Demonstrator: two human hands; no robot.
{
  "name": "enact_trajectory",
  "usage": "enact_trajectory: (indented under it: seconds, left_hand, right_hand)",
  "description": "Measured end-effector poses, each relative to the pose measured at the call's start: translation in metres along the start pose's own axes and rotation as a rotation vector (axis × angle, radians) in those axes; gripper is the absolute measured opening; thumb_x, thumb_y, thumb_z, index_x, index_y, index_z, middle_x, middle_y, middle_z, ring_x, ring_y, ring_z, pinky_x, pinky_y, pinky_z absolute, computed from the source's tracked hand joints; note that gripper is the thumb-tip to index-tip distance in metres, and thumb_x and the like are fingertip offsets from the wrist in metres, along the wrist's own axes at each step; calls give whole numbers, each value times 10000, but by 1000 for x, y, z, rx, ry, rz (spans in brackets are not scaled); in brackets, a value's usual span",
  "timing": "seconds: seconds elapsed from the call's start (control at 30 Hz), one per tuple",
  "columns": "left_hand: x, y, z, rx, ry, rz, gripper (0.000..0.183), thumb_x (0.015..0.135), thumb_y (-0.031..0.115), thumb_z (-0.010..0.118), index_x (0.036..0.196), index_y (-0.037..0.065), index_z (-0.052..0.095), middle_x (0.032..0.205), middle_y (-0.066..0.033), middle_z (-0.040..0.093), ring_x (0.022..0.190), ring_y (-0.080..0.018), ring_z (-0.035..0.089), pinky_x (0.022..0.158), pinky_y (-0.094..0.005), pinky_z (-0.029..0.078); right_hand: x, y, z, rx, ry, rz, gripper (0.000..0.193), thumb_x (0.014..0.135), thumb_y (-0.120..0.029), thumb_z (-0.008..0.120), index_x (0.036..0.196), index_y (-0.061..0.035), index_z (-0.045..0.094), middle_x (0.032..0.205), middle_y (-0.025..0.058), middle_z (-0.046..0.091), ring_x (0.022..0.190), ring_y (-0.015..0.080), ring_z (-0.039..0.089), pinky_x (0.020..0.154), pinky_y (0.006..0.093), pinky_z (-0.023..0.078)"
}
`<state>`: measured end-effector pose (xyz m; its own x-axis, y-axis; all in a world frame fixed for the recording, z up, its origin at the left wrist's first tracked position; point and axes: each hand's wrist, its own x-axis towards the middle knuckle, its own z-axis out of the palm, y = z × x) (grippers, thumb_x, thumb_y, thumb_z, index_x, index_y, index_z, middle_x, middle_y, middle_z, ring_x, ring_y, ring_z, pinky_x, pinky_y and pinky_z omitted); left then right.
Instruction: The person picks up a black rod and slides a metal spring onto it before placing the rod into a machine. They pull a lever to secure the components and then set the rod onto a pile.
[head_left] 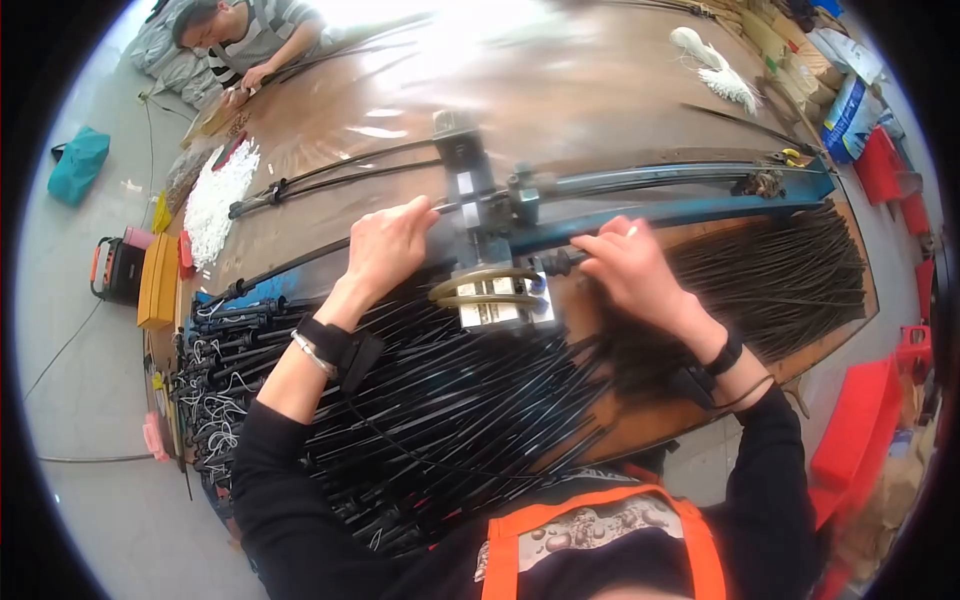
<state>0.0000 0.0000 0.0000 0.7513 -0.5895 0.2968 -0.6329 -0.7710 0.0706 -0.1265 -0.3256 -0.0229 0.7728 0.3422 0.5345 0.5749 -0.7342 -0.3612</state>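
Observation:
My left hand [388, 240] is closed round a thin black rod [300, 263], just left of a clamp-like bench fixture [478, 205]. Looped brass-coloured tubing [487, 285] and a bright metal block [505, 310] sit at the near end of this fixture. To its right, my right hand [635, 265] is curled and slightly blurred. Its fingertips meet the end of a dark ribbed piece [558, 262]; what lies inside the fingers is hidden. Under both forearms spreads a heap of black rods [450, 390], many with dark collars and white cords at their left ends.
A blue metal rail [670, 215] runs right from the fixture. Beyond it lie dark thin rods [770, 270] and a white bundle [715, 70]. Small white pieces [215, 205] are piled at left. Across the table a person [260, 50] handles rods. Red bins [855, 430] stand at right.

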Motion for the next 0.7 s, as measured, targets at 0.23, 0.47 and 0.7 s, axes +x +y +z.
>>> enact_trajectory:
  seconds: [0.23,0.47,0.7]
  left_hand:
    - [2,9,4,-106,115,64,134,949,188,556,858,91,568,758,-131,648,670,-352,629,541,-446,476]
    - [8,-34,-17,40,180,267,75,927,161,577,929,86,584,794,-86,663,688,-301,658,566,-405,511]
    - [-19,-99,-7,264,320,326,72,876,164,616,939,128,617,761,-59,624,703,-237,665,586,-384,522]
  right_hand:
    - [-5,5,11,326,-86,171,257,875,-134,688,1109,-31,653,923,162,640,801,313,590,696,402,474]
    - [-33,7,5,-106,-95,66,218,848,-175,721,982,-17,654,831,150,605,789,354,596,717,412,508]
    - [-20,12,0,-169,-312,1,209,818,-186,748,821,-23,619,784,116,594,746,325,605,660,401,509]
